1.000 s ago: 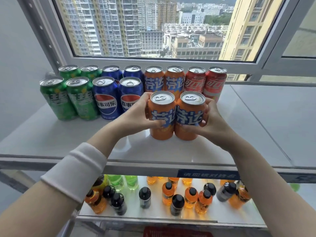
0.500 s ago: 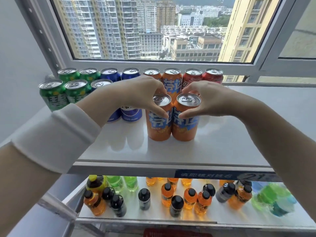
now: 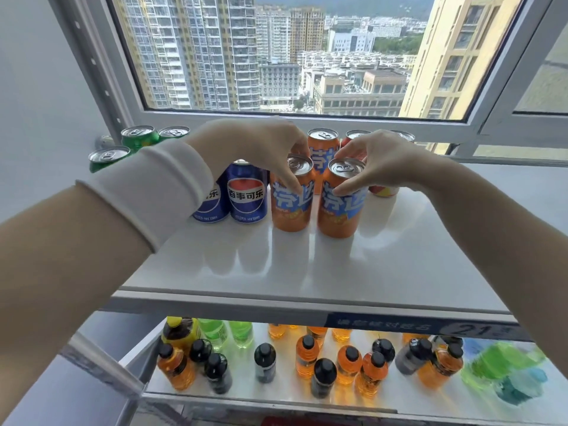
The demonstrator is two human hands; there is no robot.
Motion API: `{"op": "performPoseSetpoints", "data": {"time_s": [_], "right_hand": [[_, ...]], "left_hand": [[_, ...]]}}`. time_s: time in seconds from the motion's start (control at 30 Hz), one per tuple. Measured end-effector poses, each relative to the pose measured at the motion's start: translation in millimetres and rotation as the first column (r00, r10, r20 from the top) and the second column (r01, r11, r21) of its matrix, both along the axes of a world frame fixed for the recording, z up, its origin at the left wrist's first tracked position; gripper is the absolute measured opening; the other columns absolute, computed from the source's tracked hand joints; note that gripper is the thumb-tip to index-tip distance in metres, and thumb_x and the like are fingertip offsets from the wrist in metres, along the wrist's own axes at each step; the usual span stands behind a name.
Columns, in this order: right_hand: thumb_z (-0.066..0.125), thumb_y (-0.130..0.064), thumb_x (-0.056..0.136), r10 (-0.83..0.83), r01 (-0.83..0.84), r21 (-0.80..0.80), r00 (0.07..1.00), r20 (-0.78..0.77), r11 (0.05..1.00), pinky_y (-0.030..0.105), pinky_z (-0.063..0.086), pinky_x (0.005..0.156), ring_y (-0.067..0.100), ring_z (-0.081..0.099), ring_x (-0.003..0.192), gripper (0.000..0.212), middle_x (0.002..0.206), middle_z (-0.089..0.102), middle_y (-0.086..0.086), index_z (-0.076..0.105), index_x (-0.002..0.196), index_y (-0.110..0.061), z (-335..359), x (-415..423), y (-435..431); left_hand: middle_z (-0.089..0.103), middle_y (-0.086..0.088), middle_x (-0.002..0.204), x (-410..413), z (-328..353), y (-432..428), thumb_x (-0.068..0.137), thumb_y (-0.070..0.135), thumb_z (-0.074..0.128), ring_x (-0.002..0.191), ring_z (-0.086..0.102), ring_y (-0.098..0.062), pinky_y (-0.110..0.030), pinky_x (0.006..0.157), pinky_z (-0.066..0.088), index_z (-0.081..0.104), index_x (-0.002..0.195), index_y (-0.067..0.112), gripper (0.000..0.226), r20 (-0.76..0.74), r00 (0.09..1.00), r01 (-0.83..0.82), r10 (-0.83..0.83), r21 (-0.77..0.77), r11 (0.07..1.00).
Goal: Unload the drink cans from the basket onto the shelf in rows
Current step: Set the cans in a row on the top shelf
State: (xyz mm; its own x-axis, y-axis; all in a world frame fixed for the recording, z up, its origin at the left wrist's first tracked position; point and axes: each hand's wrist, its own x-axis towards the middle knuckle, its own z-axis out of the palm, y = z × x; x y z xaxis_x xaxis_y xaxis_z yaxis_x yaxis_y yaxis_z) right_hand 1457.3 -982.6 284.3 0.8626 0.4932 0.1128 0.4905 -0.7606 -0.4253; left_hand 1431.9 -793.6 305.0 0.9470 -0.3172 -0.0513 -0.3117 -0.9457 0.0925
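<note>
Under hands (image 3: 261, 149): 2 orange cans (image 3: 338, 207)

Bright window (image 3: 289, 53) daylight; wide-angle edges bend, blurred.

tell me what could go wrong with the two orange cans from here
1. The left hand and right hand pinch the left orange can and right orange can only near their tops; a push there might tip them.
2. The left orange can stands close beside the blue can and could nudge it out of line.
3. The hands hide part of the back row, so the back orange can may get bumped.
</note>
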Motion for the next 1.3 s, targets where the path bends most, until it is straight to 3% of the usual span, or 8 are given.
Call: {"op": "performPoseSetpoints", "data": {"time_s": [0.27,0.43,0.6,0.73,0.97,1.1,1.3], "right_hand": [[0.083,-0.029,0.063,-0.006,0.006,0.043,1.0,-0.016,0.999,0.022,0.036,0.078,0.009,0.049,0.098,0.061,0.115,0.059,-0.003,0.062,0.12,-0.02,0,16,7],[0.083,-0.032,0.063,0.012,-0.012,0.035,1.0,-0.014,0.999,0.023,0.037,0.083,0.009,0.048,0.103,0.064,0.127,0.058,-0.001,0.061,0.122,-0.021,-2,21,13],[0.083,-0.031,0.064,0.026,-0.026,0.039,1.0,-0.016,0.999,0.019,0.034,0.085,0.011,0.05,0.116,0.066,0.13,0.057,-0.003,0.06,0.124,-0.018,-3,23,17],[0.083,-0.03,0.064,0.037,-0.036,0.035,0.999,-0.018,0.999,0.019,0.034,0.087,0.008,0.05,0.116,0.064,0.129,0.058,-0.005,0.061,0.123,-0.018,-5,26,17],[0.079,-0.03,0.07,0.073,-0.073,-0.018,0.997,-0.003,0.997,0.021,0.034,0.094,0.014,0.046,0.124,0.067,0.134,0.053,-0.002,0.052,0.131,-0.018,-7,26,16],[0.079,-0.035,0.069,0.068,-0.068,-0.033,0.998,-0.001,0.997,0.02,0.032,0.09,0.014,0.046,0.123,0.071,0.135,0.052,-0.003,0.051,0.132,-0.019,-6,26,14],[0.081,-0.031,0.067,0.042,-0.042,-0.013,0.999,0.016,0.999,0.022,0.035,0.084,0.012,0.05,0.114,0.071,0.13,0.056,-0.003,0.052,0.131,-0.019,-1,24,11]], "left_hand": [[0.056,0.004,0.117,17,-3,13,0.071,0.039,0.076,0.097,0.048,-0.01,-0.023,0.081,0.035,0.052,0.126,0.015,0.065,-0.048,0.998,-0.028,0.026,-0.032,0.999],[0.056,0.002,0.124,23,-4,15,0.071,0.039,0.076,0.1,0.048,-0.011,-0.024,0.084,0.037,0.051,0.128,0.016,0.066,-0.062,0.998,-0.025,0.023,-0.041,0.999],[0.055,0.001,0.125,26,-4,17,0.07,0.041,0.076,0.101,0.047,-0.011,-0.025,0.086,0.038,0.051,0.128,0.02,0.066,-0.067,0.997,-0.025,0.023,-0.038,0.999],[0.053,0.001,0.127,26,-5,16,0.071,0.04,0.075,0.104,0.047,-0.011,-0.025,0.086,0.036,0.051,0.128,0.023,0.064,-0.082,0.996,-0.033,0.029,-0.047,0.998],[0.048,0.001,0.137,26,-6,15,0.075,0.04,0.072,0.122,0.045,-0.017,-0.024,0.092,0.033,0.045,0.135,0.018,0.069,-0.058,0.998,-0.034,0.033,-0.006,0.999],[0.047,0.002,0.138,24,-10,17,0.068,0.049,0.074,0.124,0.045,-0.018,-0.032,0.101,0.037,0.043,0.136,0.021,0.079,-0.032,0.999,-0.031,0.031,0.009,0.999],[0.05,-0.002,0.134,24,-14,17,0.07,0.045,0.075,0.12,0.047,-0.019,-0.032,0.098,0.037,0.044,0.133,0.017,0.075,0.022,1.0,-0.004,0.004,0.025,1.0]]}}
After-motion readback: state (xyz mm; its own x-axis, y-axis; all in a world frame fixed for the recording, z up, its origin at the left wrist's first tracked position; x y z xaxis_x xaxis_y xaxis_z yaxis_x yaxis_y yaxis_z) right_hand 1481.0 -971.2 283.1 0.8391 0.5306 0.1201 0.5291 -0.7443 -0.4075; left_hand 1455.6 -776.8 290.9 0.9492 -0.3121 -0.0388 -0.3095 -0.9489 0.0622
